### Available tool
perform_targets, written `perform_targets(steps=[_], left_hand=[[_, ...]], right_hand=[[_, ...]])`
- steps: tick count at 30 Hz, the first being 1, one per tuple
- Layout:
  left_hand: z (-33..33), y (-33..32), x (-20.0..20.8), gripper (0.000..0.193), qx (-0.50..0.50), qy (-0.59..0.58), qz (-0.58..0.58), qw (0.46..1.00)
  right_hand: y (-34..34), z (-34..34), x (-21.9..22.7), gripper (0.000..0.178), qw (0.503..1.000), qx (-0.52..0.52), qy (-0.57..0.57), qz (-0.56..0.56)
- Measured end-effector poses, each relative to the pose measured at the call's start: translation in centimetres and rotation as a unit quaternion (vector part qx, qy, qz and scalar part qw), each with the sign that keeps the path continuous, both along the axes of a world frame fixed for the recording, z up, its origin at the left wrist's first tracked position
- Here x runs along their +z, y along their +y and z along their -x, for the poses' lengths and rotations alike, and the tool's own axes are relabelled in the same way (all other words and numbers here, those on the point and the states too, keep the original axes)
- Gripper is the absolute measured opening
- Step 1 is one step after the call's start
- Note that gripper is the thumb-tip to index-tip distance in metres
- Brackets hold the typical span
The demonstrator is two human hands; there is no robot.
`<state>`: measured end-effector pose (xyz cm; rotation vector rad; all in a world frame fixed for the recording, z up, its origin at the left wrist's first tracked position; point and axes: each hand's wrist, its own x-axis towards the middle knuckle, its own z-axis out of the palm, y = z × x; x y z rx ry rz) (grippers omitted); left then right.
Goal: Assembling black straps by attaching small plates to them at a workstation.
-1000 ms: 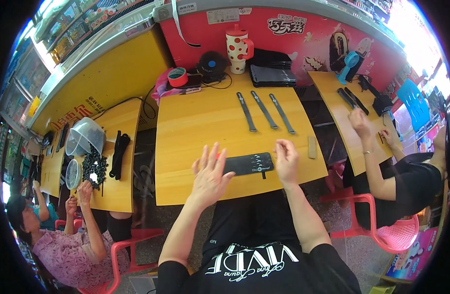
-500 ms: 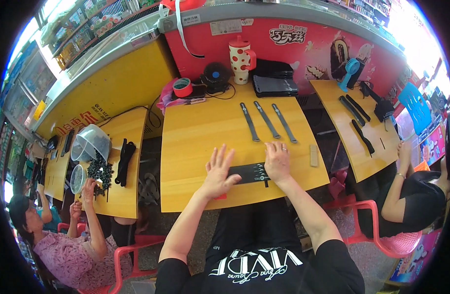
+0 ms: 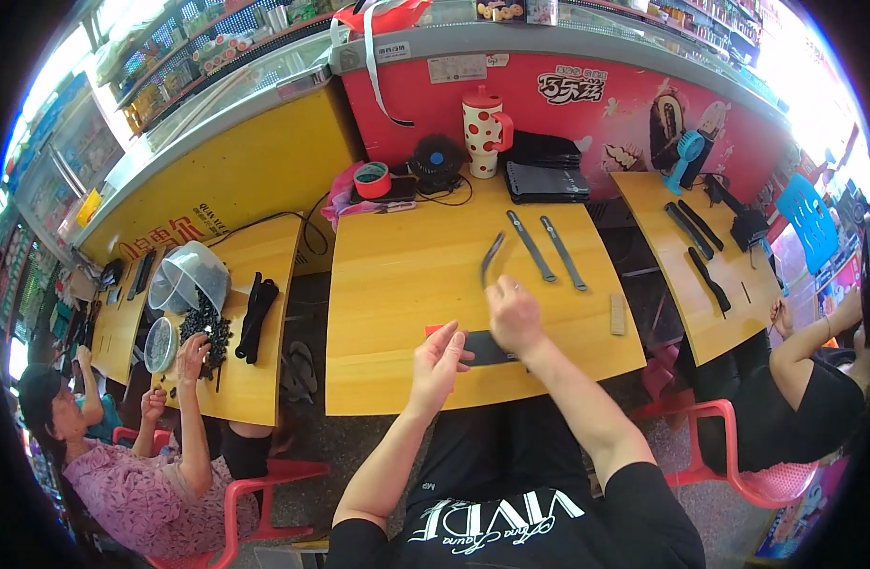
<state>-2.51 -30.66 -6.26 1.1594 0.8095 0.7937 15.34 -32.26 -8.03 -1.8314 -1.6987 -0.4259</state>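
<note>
A dark flat strip (image 3: 487, 349) lies across the near part of my wooden table (image 3: 378, 313). My left hand (image 3: 438, 365) is at its left end with fingers stretched out, over a red flat piece (image 3: 434, 331) that shows around the hand. My right hand (image 3: 514, 316) is closed on a narrow dark strap (image 3: 494, 254), which stands up from the fist and is slightly blurred. The fist is above the strip and hides part of it. Two similar grey straps (image 3: 531, 247) (image 3: 563, 252) lie side by side farther back.
A tan block (image 3: 617, 314) lies at the right. At the back are red tape (image 3: 371, 179), a black fan (image 3: 437, 161), a dotted tumbler (image 3: 483, 133) and stacked dark pouches (image 3: 546, 180). Co-workers sit on both sides; the left table holds a clear tub (image 3: 190, 275) and small black parts (image 3: 200, 327).
My right hand has picked up the leftmost of the three straps and raised it. My left hand has turned from lying flat to its side. The whole view has shifted slightly.
</note>
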Motion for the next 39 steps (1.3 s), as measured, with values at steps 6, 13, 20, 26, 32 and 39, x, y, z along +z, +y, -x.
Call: perform_targets(steps=[6, 13, 20, 26, 32, 39], left_hand=[[1.6, -1.1, 0.5, 0.027, -0.069, -0.140, 0.049, 0.986], [6.6, -4.8, 3.6, 0.021, -0.267, 0.106, -0.221, 0.932], [6.8, -4.7, 4.3, 0.013, -0.348, 0.205, -0.195, 0.894], [6.6, -2.9, 3.4, 0.008, -0.263, 0.178, -0.110, 0.942], [5.7, -2.1, 0.2, 0.007, -0.099, 0.068, 0.017, 0.993], [4.6, -1.0, -1.0, 0.011, 0.014, 0.054, 0.087, 0.995]], right_hand=[[-8.0, 9.2, 2.9, 0.024, 0.984, 0.177, 0.017, -0.007], [-15.3, 7.8, 1.1, 0.035, 0.635, 0.154, 0.730, 0.197], [-16.5, 4.3, 1.4, 0.012, 0.719, 0.160, 0.676, 0.024], [-17.6, 1.6, 1.6, 0.004, 0.640, 0.107, 0.750, -0.128], [-16.3, 0.5, -0.7, 0.004, 0.692, 0.070, 0.705, -0.140], [-14.3, 0.2, -1.3, 0.005, 0.702, -0.062, 0.702, -0.096]])
